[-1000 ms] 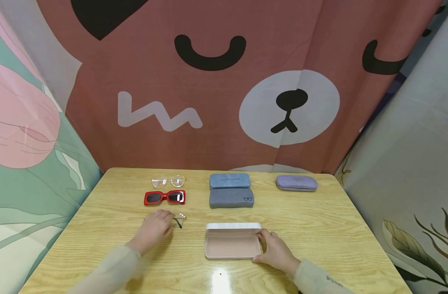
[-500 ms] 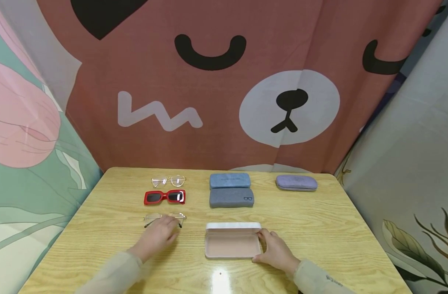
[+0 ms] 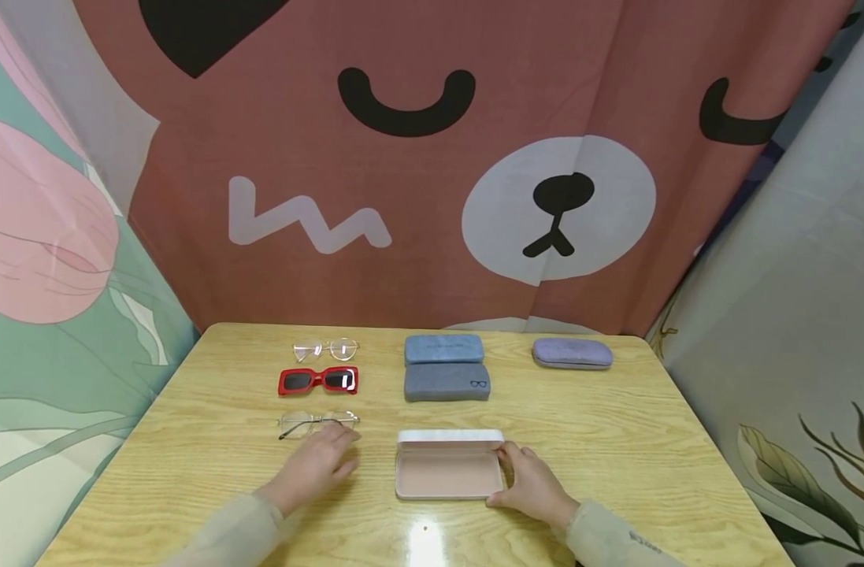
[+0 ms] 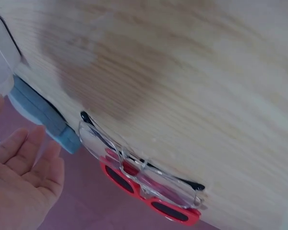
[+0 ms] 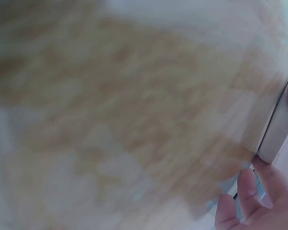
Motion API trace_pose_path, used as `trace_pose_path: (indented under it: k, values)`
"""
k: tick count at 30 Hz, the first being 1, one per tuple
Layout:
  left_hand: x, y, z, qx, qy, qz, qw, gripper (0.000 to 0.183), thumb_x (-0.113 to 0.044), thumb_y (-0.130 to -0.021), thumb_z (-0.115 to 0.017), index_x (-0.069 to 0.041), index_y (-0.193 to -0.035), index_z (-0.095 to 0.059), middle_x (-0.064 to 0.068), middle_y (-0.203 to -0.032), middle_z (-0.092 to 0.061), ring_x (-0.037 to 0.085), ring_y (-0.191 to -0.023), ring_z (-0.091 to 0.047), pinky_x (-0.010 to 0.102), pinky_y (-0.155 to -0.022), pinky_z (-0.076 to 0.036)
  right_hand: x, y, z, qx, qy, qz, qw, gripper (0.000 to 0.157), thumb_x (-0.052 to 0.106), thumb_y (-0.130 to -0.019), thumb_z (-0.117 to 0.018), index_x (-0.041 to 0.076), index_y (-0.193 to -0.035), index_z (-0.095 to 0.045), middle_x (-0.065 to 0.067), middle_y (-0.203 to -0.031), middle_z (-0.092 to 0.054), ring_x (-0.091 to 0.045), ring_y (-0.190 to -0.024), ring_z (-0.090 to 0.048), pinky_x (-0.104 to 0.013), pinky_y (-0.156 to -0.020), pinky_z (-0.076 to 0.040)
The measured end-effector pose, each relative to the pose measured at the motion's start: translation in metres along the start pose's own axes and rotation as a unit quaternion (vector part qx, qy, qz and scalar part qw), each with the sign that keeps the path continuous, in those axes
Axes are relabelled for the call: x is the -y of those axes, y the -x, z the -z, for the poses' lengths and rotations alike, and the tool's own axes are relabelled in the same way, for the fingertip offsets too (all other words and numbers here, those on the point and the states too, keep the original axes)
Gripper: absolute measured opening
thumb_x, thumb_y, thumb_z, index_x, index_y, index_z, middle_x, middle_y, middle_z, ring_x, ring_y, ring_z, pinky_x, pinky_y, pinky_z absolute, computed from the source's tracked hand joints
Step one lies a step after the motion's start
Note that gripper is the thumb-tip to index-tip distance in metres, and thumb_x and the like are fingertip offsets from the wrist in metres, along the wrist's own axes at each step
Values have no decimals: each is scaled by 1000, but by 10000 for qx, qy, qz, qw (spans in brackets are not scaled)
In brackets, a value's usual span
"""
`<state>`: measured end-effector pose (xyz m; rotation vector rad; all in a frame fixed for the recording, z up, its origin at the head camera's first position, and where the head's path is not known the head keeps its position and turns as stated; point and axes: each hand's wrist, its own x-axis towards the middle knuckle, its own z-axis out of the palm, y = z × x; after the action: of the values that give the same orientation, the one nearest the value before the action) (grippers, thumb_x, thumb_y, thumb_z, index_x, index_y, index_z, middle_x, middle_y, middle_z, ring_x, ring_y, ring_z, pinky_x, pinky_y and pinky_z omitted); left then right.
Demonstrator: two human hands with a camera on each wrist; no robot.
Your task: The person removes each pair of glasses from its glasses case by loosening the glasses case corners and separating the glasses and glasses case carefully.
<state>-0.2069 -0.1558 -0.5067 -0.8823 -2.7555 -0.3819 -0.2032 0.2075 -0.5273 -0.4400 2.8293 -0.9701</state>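
Just past the spread left grip (image 3: 314,466), glasses (image 3: 298,426), red sunglasses (image 3: 318,379), right grip (image 3: 534,487) pinching white case (image 3: 442,475)

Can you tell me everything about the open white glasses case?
The white glasses case stands open on the wooden table, its lid raised along the far edge. It's a long box with rounded corners and a pale pinkish-beige inside. It looks hard and smooth, though I can't tell the material. The right hand holds its right end. A grey-blue case lies behind it, apart.
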Motion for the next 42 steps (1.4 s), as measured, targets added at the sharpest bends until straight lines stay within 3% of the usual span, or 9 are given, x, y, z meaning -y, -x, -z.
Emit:
trace_pose_path:
  k: [11,22,29,42]
  values:
    - [-16,1,-8,303,542,79,9980,53,-31,-84,-74,8,-117,-60,20,-115,-61,39,-112,-55,53,-99,-41,1,0,0,-61,45,79,9999,78,30,-60,-93,0,-122,-56,-18,-116,-64,-34,-102,-58,-54,-89,-47]
    - [-35,-12,-19,700,1209,297,9897,84,-44,-75,-78,14,-129,-50,28,-128,-53,46,-124,-45,57,-106,-32,-1,0,0,-42,33,97,9999,77,30,-60,-92,-1,-121,-56,-18,-117,-64,-34,-102,-58,-54,-89,-47]
    - [-43,-18,-24,732,1371,409,9870,91,-42,-70,-83,15,-131,-46,28,-129,-52,47,-126,-43,57,-107,-30,0,0,0,10,11,93,10000,80,31,-61,-92,-2,-123,-55,-19,-118,-64,-34,-102,-58,-54,-89,-47]
    - [-51,-23,-33,883,1783,982,9751,105,-36,-66,-88,13,-141,-34,31,-140,-44,47,-130,-38,68,-101,-29,-1,0,-1,-77,125,109,9998,78,34,-60,-92,1,-122,-56,-16,-117,-65,-31,-99,-59,-52,-87,-48]
